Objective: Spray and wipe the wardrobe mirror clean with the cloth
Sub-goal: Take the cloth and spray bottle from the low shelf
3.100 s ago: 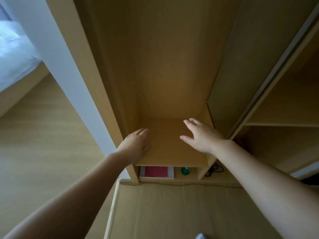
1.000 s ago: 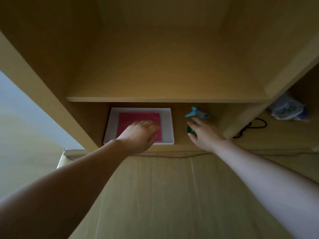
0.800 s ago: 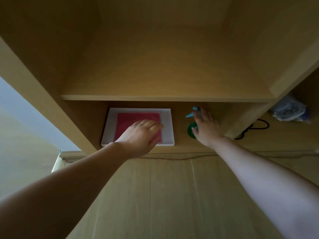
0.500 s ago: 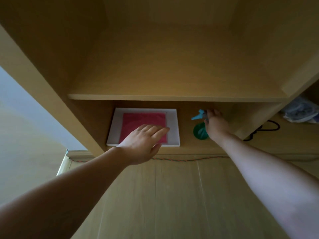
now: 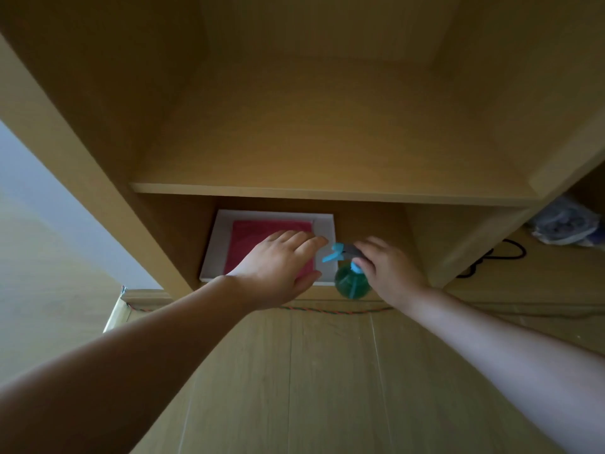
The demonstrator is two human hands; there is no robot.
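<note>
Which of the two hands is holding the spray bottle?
The right hand is: its fingers close around the neck of the green spray bottle. The left hand lies open over the red cloth in the white tray.

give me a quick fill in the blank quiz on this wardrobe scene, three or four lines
1. The right hand grips the neck of the green ____.
2. The left hand hovers over a cloth coloured ____.
3. The cloth lies in a ____ tray.
4. The tray sits under a wooden ____.

Missing words: spray bottle; red; white; shelf
</note>
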